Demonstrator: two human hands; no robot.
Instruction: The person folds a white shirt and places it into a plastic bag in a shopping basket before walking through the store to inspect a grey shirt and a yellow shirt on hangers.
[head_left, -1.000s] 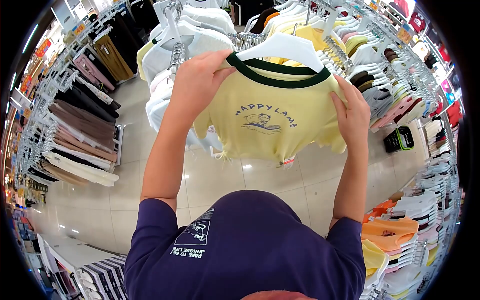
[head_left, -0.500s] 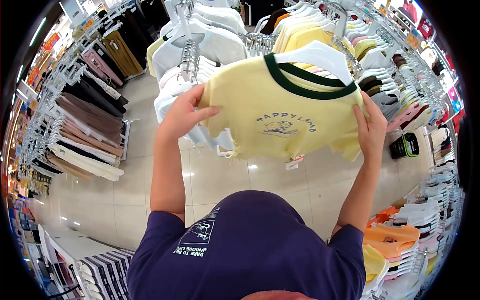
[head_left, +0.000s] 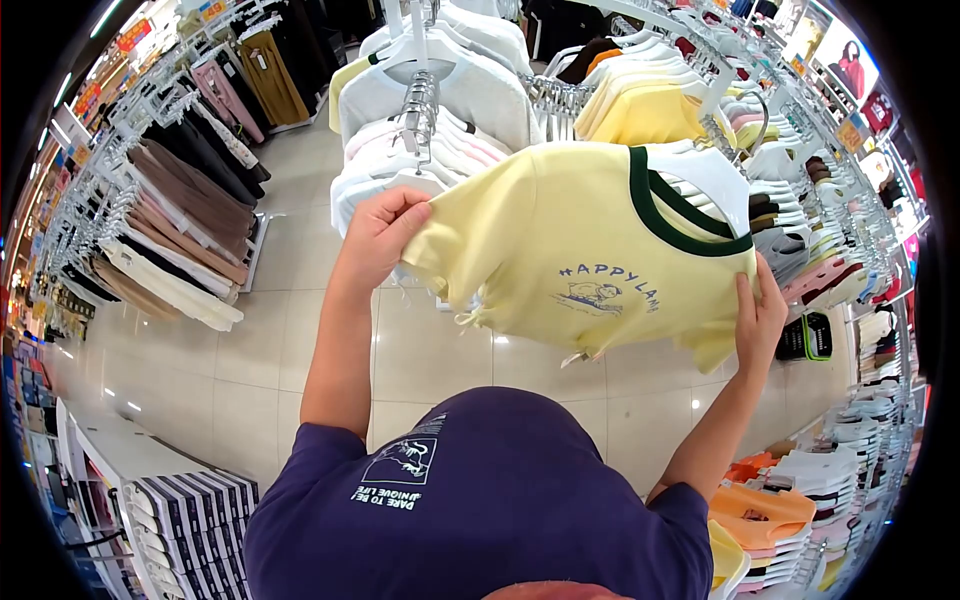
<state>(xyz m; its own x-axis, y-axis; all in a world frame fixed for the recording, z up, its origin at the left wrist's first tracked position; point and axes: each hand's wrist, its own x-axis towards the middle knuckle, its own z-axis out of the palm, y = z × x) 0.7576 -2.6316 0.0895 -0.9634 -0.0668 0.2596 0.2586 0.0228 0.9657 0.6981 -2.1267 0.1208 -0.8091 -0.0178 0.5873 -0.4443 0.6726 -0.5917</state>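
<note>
A pale yellow T-shirt [head_left: 520, 230] with a dark green neckband and a small "HAPPY LAMB" print is stretched between my hands, tilted down to the right. Its white hanger [head_left: 712, 180] shows inside the neck opening. My left hand [head_left: 382, 238] is closed on the edge of one sleeve, thumb in front. At the other shoulder, just below the neckband, my right hand [head_left: 762, 318] grips the cloth with the fingers partly hidden behind it. Loose tie ends [head_left: 470, 318] hang from the shirt's lower edge.
Just beyond the shirt stands a rack of white tops [head_left: 450, 95], with yellow tops [head_left: 655, 115] to its right. Trousers [head_left: 185, 200] hang along the left. A black basket [head_left: 805, 337] sits on the floor at right. Orange tops [head_left: 765, 512] hang at the lower right.
The T-shirt has shifted right and lower in view and tilts more. My left hand has pulled its sleeve out straighter. Both hands keep their hold, and the surroundings have shifted slightly.
</note>
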